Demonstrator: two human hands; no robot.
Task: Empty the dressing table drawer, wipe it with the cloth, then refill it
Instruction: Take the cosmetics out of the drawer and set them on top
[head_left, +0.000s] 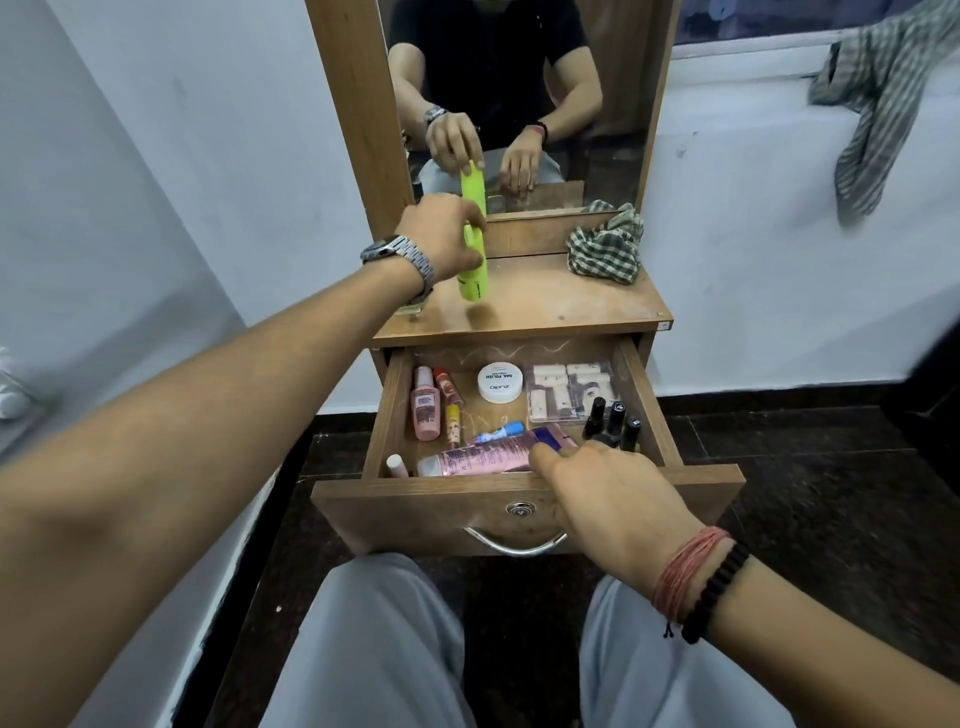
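Grey trousered knees (363, 649) are being shown nearest the lens, and just beyond them the right hand (608, 499) is being reached over the front panel of the open drawer (691, 488). Its fingers are being dipped loosely spread into the drawer's near right corner; the thumb is being laid against the pink tube (483, 457), which is lying along the near edge, while the fingertips are being hidden close to the dark nail polish bottles (613, 421), so whether anything is actually being gripped cannot be told. A next item is probably being picked out for removal. The left hand (441, 234) is being held well forward above the back left of the tabletop (545, 301), its fingers being curled round a lime-green bottle (474, 265), which is being kept upright with its base just over the wood; it is judged to be in the course of being set down there, out of the drawer's way. Most of the emptying is still being waited for: a pink bottle (426, 410) and lip tubes are being left along the drawer's left side, a white nail polish remover tub (500, 383) at the back middle, and a clear packet of pale pieces (569, 389) at the back right. The checked cloth (605, 249) is being kept crumpled on the back right corner of the tabletop, beside the mirror (519, 78), presumably ready for wiping once the drawer is bare.
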